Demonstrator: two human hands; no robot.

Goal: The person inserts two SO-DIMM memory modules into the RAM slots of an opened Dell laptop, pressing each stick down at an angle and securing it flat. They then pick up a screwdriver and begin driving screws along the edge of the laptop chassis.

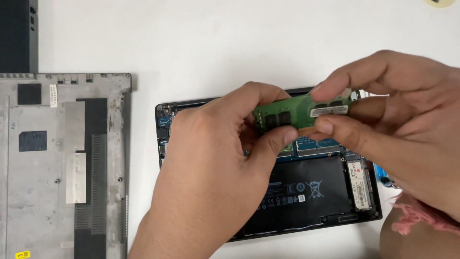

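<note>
A green memory module (294, 111) with black chips and a white label is held in the air above an opened laptop (306, 192). My left hand (215, 168) pinches its left end between thumb and fingers. My right hand (388, 120) pinches its right end, thumb under and fingers over. Inside the laptop I see a large black battery (306, 184), a small drive card (360, 184) at the right, and green board slots (316, 146) just under the module.
The laptop's removed grey bottom cover (62, 163) lies inner side up at the left on the white table (215, 43). A dark object (17, 33) sits at the top left corner. Pink fabric (412, 218) and a blue item (383, 177) lie at the right.
</note>
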